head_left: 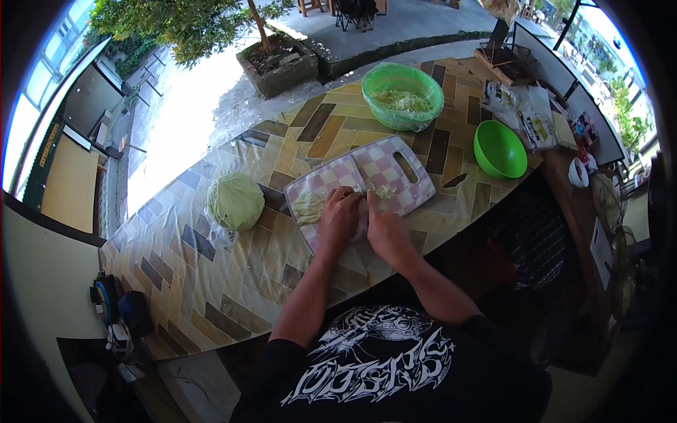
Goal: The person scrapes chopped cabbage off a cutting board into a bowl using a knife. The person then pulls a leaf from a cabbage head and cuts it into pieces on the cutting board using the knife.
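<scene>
A pink-and-white checked cutting board lies tilted on the table in front of me. My left hand presses with curled fingers on a piece of cabbage at the board's left side. My right hand is closed around a knife, whose blade shows as a thin line pointing away from me. The handle is hidden in my fist. A few cabbage shreds lie just right of the blade. Left of the board, a large cabbage head rests on clear plastic.
A green basket lined with plastic holds shredded cabbage at the far side. To its right stands a bright green bowl. Plastic packets and a small white bowl are at the right. The table has a wood-pattern cover.
</scene>
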Demonstrator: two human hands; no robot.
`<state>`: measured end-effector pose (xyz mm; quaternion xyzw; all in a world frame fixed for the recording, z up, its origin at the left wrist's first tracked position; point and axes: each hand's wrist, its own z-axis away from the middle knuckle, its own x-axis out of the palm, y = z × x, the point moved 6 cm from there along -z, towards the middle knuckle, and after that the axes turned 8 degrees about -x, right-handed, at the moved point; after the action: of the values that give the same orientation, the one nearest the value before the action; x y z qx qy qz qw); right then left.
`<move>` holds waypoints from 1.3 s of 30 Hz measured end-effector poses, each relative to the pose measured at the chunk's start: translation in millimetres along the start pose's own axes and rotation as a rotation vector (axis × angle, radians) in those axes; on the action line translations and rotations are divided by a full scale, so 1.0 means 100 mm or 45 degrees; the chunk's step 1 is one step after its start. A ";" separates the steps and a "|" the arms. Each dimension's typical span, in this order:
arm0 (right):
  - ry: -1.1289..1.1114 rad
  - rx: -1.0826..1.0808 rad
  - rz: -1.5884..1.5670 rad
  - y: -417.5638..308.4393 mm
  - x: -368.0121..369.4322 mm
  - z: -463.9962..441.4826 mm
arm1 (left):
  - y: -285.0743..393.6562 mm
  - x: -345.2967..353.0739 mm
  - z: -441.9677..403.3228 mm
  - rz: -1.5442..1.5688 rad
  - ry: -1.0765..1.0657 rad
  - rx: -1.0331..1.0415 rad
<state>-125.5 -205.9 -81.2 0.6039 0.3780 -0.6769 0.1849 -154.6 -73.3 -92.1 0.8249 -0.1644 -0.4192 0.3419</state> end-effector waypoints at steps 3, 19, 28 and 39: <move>-0.021 -0.015 -0.040 -0.01 -0.16 -0.01 | -0.02 0.01 -0.01 0.006 0.020 0.012; -0.036 -0.017 -0.056 -0.05 -0.19 0.08 | 0.01 -0.01 -0.01 0.006 0.041 0.047; -0.029 0.035 -0.053 -0.03 -0.01 -0.04 | -0.01 0.00 0.01 -0.021 0.064 -0.079; -0.054 0.070 -0.067 -0.08 0.09 0.06 | 0.05 -0.02 -0.01 -0.101 0.007 0.143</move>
<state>-136.5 -203.2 -87.4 0.5841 0.3709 -0.7043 0.1585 -154.8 -75.1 -86.8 0.8498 -0.1540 -0.4201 0.2788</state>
